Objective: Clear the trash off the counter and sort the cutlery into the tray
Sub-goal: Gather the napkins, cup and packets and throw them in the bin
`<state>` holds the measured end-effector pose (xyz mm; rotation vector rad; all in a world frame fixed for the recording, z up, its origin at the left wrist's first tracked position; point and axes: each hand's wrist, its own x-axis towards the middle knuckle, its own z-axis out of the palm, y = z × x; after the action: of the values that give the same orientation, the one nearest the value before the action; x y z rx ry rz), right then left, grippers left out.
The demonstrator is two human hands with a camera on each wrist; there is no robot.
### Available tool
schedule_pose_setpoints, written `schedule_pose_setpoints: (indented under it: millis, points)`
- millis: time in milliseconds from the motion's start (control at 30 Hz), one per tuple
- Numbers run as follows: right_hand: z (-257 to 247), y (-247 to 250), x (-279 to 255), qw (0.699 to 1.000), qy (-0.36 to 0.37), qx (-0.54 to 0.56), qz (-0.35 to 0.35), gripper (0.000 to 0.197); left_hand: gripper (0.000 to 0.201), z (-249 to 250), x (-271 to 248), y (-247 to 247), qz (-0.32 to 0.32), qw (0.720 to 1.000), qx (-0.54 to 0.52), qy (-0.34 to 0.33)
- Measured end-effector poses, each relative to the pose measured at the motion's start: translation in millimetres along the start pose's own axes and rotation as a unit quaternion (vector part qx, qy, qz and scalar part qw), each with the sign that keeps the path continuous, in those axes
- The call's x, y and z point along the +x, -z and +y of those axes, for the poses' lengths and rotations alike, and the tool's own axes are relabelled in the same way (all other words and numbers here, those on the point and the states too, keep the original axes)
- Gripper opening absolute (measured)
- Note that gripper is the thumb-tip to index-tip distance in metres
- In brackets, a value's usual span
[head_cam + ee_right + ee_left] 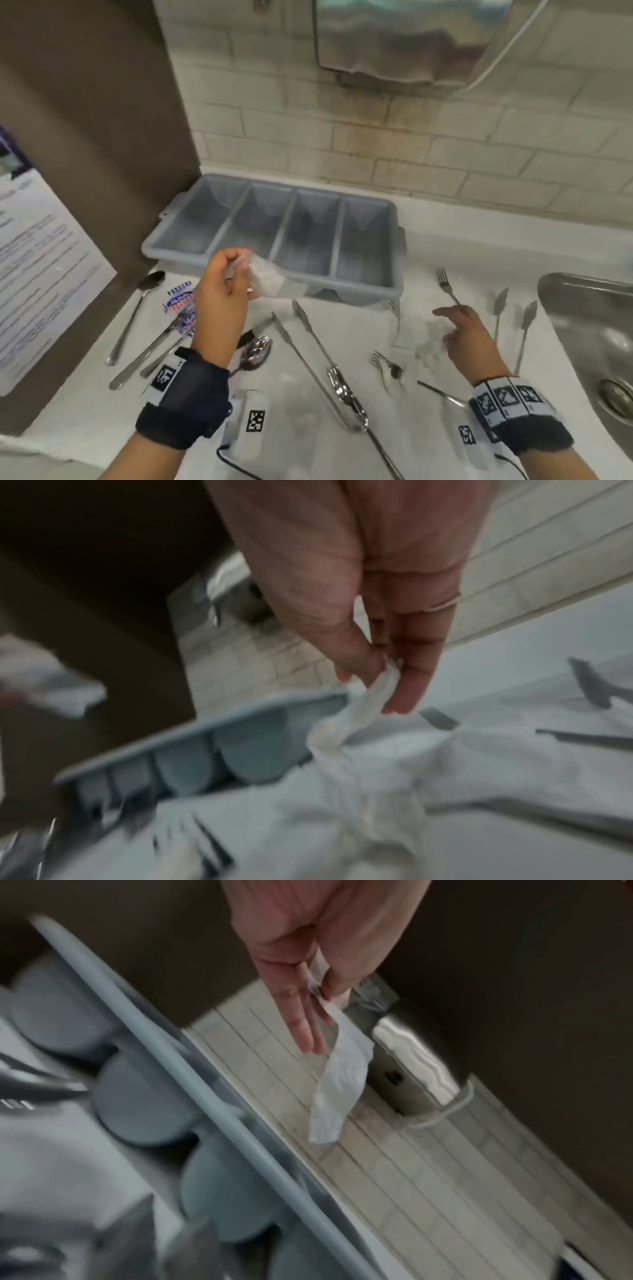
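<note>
Both hands pinch napkins: left grip (318, 988) clamps one; only right wrist view shows right grip (383, 666) clamping another.

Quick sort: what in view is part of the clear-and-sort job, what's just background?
Job:
- left hand pinching a wrapper
- right hand pinching a napkin
- tray, nothing in it
- packets
- loose spoon, fork, tongs

Background:
- sink
- dispenser
- paper notice

Scattered cutlery (318, 346) crowds the table (462, 246) before the grey tray (399, 291); bare surface lies between tray and sink (555, 308).
</note>
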<state>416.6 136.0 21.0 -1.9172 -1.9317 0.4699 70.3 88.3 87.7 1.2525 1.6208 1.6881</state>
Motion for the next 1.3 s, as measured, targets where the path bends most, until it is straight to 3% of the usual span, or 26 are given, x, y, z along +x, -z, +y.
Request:
schedule_pose_setpoints:
  millis: [100,200,267,367,467,600,700,800,1000,1133,1200,1300]
  points:
    - [8.5,-34.6,8.7,0.988,0.031,-0.092,-0.118,0.051,0.039,-6.1,-6.1,32.8,0.039,0.998,0.011,0.043]
    - [13.7,-52.9,9.6,0.971,0.071,-0.15,-0.173,0.051,0.043,-16.1,-28.7,50.2,-0.016,0.994,0.046,0.094]
    - [17.3,-57.4,11.6,0.981,0.062,-0.129,-0.131,0.048,0.038,-21.8,-49.2,46.4,-0.108,0.983,0.053,0.138]
    - [14.9,-59.1,8.1,0.979,0.057,-0.154,-0.117,0.019,0.03,-38.2,-77.2,27.1,-0.22,0.955,0.109,0.169]
    - [10.3,-59.4,7.6,0.978,0.056,-0.161,-0.118,0.011,0.014,-56.8,-90.2,5.1,-0.254,0.937,0.19,0.146]
    - [1.6,-46.7,9.5,0.982,0.055,-0.16,-0.08,0.01,0.016,-80.0,-97.2,-15.5,-0.329,0.896,0.286,0.086]
    - [-8.5,-16.4,-0.2,0.997,0.05,-0.054,0.005,0.01,0.016,-88.2,-98.0,-25.4,-0.355,0.87,0.331,0.081]
    - [-23.2,15.2,-23.6,0.991,-0.014,0.119,0.062,0.015,0.016,-93.3,-99.9,-30.6,-0.361,0.862,0.349,0.071]
    - [-43.5,38.7,-75.4,0.903,-0.138,0.405,0.032,0.007,0.021,-91.6,-101.1,-33.0,-0.369,0.869,0.326,0.049]
    - [-48.3,36.9,-89.7,0.871,-0.131,0.472,0.044,0.016,0.026,-90.9,-93.2,-29.0,-0.391,0.857,0.328,0.073]
    - [-50.6,35.9,-90.6,0.873,-0.112,0.47,0.06,0.029,0.02,-90.0,-90.6,-23.4,-0.408,0.856,0.307,0.077]
    - [-56.0,33.0,-89.3,0.888,-0.068,0.447,0.089,0.045,0.041,-74.6,-80.5,-4.7,-0.404,0.881,0.22,0.11]
